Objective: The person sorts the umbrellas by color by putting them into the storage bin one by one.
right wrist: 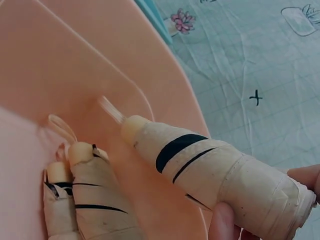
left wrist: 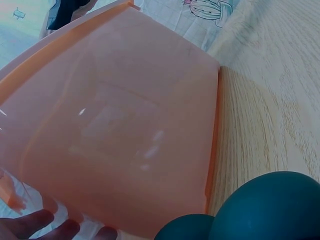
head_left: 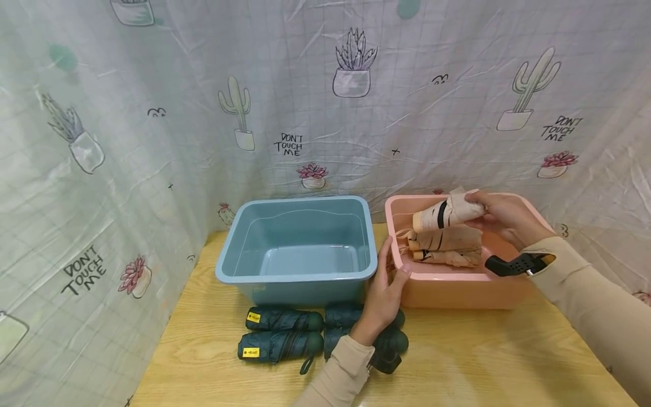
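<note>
My right hand grips the far end of a beige folded umbrella wrapped with a black stripe. It holds this umbrella tilted above the pink bin, its short handle pointing left. Below lie more beige umbrellas inside the bin, side by side, with cord loops at their handles. At the bin's front left corner is my left hand, its fingers extended along the outer left wall and its thumb at the rim. In the left wrist view, its fingertips show beside the pink wall.
A blue bin stands left of the pink one, nothing lying in it. In front of it, several dark green folded umbrellas with round handles lie on the wooden table, some partly under my left arm. A printed curtain hangs behind.
</note>
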### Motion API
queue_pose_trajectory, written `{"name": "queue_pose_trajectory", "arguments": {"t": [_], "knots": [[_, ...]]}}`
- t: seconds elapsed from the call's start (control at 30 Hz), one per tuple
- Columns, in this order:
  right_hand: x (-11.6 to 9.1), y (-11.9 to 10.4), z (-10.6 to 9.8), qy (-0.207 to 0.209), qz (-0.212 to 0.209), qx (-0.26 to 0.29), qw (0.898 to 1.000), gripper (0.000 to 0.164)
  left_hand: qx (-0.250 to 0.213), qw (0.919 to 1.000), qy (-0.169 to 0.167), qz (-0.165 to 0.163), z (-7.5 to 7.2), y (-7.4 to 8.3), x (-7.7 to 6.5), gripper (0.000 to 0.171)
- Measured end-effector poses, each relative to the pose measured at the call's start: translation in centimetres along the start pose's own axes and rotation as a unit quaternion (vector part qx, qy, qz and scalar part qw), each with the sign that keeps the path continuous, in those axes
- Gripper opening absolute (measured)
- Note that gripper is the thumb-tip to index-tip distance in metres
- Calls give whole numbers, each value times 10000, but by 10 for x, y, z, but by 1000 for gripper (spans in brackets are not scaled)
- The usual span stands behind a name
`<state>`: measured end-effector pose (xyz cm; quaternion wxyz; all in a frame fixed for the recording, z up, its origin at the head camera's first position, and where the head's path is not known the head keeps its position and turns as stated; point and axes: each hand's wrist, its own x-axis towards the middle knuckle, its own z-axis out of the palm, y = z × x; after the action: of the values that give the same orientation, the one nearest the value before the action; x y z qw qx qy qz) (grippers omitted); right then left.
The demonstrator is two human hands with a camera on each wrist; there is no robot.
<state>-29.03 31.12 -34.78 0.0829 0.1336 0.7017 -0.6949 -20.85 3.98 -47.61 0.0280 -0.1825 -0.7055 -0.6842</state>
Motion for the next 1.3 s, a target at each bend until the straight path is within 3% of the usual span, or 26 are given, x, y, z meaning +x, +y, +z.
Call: {"name": "queue_pose_trajectory", "arguments": {"t": [0.27, 0.37, 0.47, 0.6, 0.73, 0.87, 1.03, 1.2, 1.3], "knots": [[4, 6, 1, 95, 165, -514, 9985, 21, 34, 9999, -105, -55, -2, -1, -3, 67], [4, 8, 1, 183, 230, -1090, 9936, 25, 53, 9999, -95, -63, -2, -1, -3, 67], [5, 9, 0, 277, 240, -1499, 9880, 40, 107, 9999, -65, -57, -1, -3, -3, 68], [9, 8, 1, 316, 350, -1472, 9880, 51, 26, 10000, -46, -51, -2, -3, -2, 67], [16, 6, 0, 260, 541, -1279, 9900, 38, -45, 10000, -50, -32, -2, -2, -2, 65], [23, 6, -5, -198, 546, -1384, 9887, 24, 32, 10000, -14, -5, -3, -2, 0, 66], [32, 6, -14, -648, 556, -1493, 9851, 45, 86, 10000, -1, 48, -3, -3, 2, 67], [34, 8, -24, -729, 692, -1711, 9801, 36, 48, 10000, -26, 10, -2, -1, 1, 67], [31, 9, -26, -648, 720, -1816, 9786, 43, 34, 10000, -33, 7, -2, -1, 0, 67]]}}
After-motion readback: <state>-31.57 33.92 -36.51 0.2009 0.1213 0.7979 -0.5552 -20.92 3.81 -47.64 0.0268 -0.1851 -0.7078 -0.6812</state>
